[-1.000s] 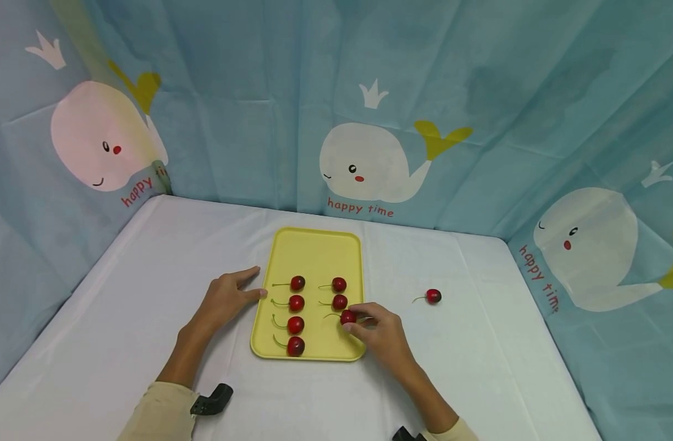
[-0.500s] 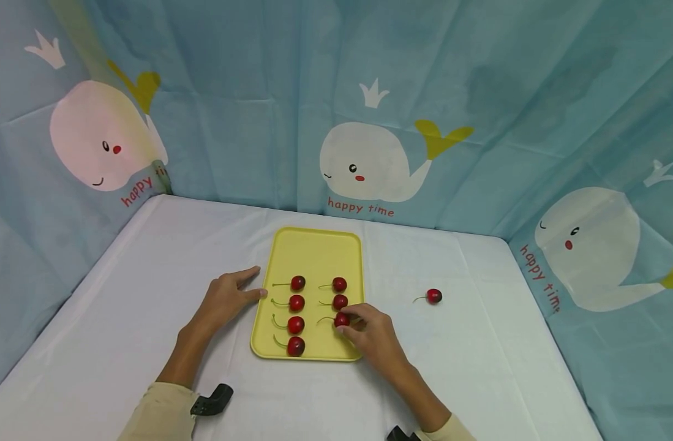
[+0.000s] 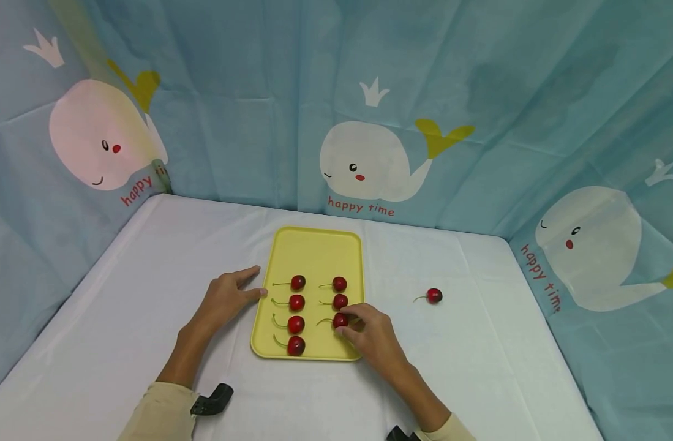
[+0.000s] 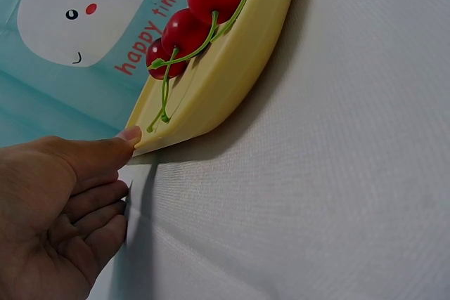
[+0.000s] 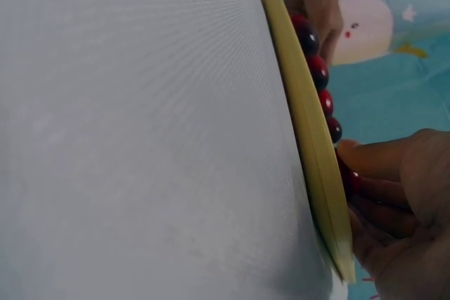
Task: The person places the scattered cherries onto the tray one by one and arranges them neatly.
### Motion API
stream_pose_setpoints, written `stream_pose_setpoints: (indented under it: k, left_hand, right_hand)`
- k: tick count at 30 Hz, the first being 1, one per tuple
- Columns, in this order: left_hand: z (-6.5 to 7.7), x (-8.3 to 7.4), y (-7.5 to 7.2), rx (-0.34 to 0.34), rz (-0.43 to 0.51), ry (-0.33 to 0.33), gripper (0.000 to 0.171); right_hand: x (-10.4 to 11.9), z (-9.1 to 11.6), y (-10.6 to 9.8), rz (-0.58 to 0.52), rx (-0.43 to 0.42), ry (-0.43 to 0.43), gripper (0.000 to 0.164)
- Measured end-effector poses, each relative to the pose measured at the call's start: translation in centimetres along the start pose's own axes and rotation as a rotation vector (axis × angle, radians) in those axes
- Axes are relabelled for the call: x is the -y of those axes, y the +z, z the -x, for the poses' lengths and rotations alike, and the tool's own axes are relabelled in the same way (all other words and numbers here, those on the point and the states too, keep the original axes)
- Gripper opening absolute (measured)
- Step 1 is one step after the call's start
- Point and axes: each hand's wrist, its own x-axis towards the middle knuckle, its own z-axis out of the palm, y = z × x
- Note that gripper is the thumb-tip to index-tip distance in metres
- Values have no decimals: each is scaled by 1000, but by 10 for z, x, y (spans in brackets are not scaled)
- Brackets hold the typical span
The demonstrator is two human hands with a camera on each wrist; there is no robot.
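Note:
In the head view, a yellow tray bears two columns of red cherries with green stems. My left hand is at its left side, thumb tip resting on the rim and index finger stretched out beside it. The left wrist view shows that thumb on the rim, with the other fingers loosely bent below. My right hand pinches a cherry between thumb and fingertips, low over the tray. It is the nearest of the right column, below another cherry. Its stem points left.
One more cherry lies on the white tablecloth to the right of the tray. A light blue curtain printed with whales hangs behind and along the sides of the table.
My right hand has moved slightly left with its cherry, bringing it under the right column, and has almost stopped over the last half second. My left hand has stayed at the tray's rim.

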Motion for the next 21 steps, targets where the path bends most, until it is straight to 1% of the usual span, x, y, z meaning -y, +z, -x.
stream_pose_setpoints:
  k: [6, 15, 21]
  left_hand:
    - [0, 0, 0, -3, 1, 0, 71]
    - [-1, 1, 0, -4, -10, 8, 71]
    - [-1, 2, 0, -5, -4, 16, 71]
  right_hand:
    - [0, 1, -1, -16, -13, 12, 36]
    - [-1, 3, -5, -105, -30, 61, 34]
    - [-7, 4, -8, -168, -51, 62, 34]
